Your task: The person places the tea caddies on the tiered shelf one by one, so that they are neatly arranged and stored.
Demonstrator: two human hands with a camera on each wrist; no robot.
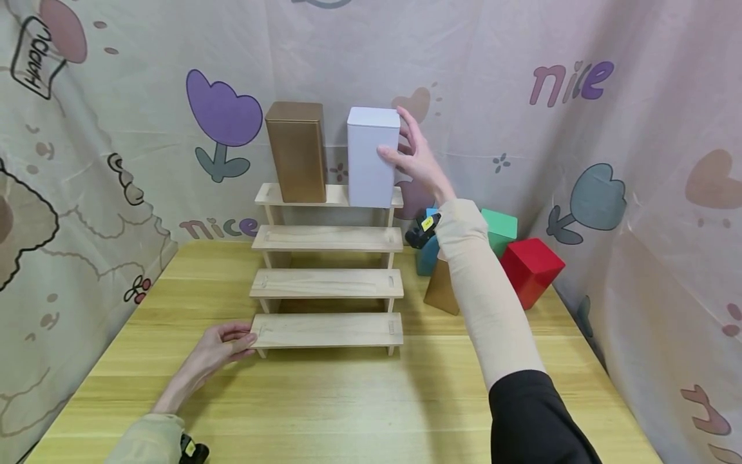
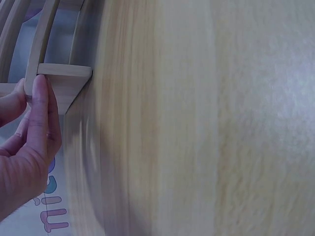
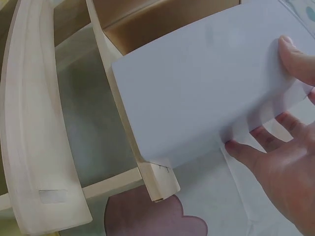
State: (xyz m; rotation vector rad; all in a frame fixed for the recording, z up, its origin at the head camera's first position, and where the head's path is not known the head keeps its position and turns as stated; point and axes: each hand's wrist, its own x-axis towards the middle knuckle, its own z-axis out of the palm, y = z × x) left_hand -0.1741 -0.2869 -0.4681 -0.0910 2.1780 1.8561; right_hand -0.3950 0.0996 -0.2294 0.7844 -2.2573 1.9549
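Observation:
A four-step wooden display stand [image 1: 327, 330] stands on the table. On its top step, at the right end, is a white box [image 1: 372, 158], upright. My right hand [image 1: 420, 158] holds this box, thumb on its front face and fingers along its right side, as the right wrist view also shows. A brown box [image 1: 297, 154] stands apart from it on the left of the same step. My left hand [image 1: 223, 345] pinches the left end of the lowest step between thumb and fingers; the left wrist view shows this hand [image 2: 34, 132] at the step's edge.
Right of the stand, partly behind my right forearm, are a red box [image 1: 530, 270], a green box [image 1: 500, 229], a blue box [image 1: 428, 256] and another brown box [image 1: 442, 290]. A printed curtain [image 1: 464, 77] hangs behind and beside the wooden table [image 1: 324, 406].

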